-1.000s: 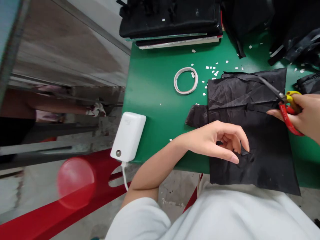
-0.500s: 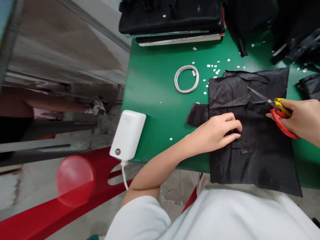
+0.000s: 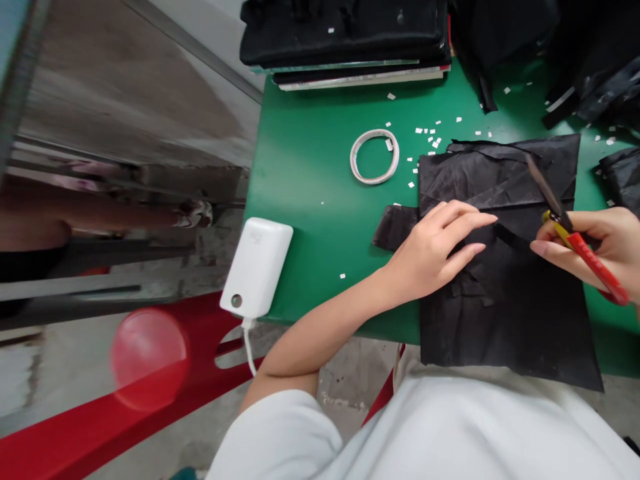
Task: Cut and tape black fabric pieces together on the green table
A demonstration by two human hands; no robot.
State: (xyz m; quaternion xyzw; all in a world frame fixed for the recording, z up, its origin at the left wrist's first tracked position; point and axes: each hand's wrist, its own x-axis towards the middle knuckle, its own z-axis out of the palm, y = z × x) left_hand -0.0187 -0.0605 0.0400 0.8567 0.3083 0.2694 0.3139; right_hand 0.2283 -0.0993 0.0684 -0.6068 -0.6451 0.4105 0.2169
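Observation:
A sheet of black fabric (image 3: 520,327) lies over the table's near edge, with creases and loose flaps near its top. My left hand (image 3: 435,250) rests over its left side, thumb and forefinger apart, holding nothing. Several small black strips (image 3: 470,287) lie just below that hand. In my right hand (image 3: 607,243) is a pair of scissors (image 3: 590,260) with red and yellow handles, blades pointing up and away. A narrow black strip (image 3: 515,239) runs from near my left forefinger to my right thumb; whether the thumb pinches it I cannot tell.
On the green table (image 3: 305,160) are a white tape roll (image 3: 375,157), scattered white bits (image 3: 433,141) and a white power bank (image 3: 256,267) with a cable. Stacked black items (image 3: 345,33) stand at the back. A red chair (image 3: 165,373) is at left; another person's arm or leg (image 3: 110,207) shows beyond.
My left hand has shifted up a little and its fingers have straightened. The scissors have turned more upright in my right hand, which has come round to the narrow strip's end.

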